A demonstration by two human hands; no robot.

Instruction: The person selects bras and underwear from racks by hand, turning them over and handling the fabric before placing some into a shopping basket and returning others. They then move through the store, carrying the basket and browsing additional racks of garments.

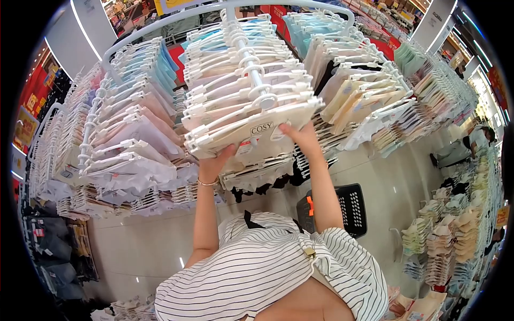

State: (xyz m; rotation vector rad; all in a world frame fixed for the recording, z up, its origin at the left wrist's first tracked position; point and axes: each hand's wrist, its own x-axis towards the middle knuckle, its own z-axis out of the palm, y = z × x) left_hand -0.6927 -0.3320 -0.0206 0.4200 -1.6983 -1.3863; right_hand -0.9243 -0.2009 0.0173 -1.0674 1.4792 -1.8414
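Note:
Front-most on the middle rail [250,64] hangs a cream pair of underpants [225,140] on a white clip hanger, with the word COSY printed on its front. My left hand [217,162] grips its lower left side, thumb in front and fingers hidden behind the fabric. On the right side, my right hand [301,138] holds the same pair, its thumb pressed on the front near a small tag. Behind it, several more underpants in pale colours hang close together on white hangers [235,96].
More packed rails flank this one, with lilac garments [140,134] left and yellow garments [356,99] right. A black shopping basket [352,211] is by my right arm. Folded bras [441,235] hang at right. Another person [466,147] is beyond, near the right edge.

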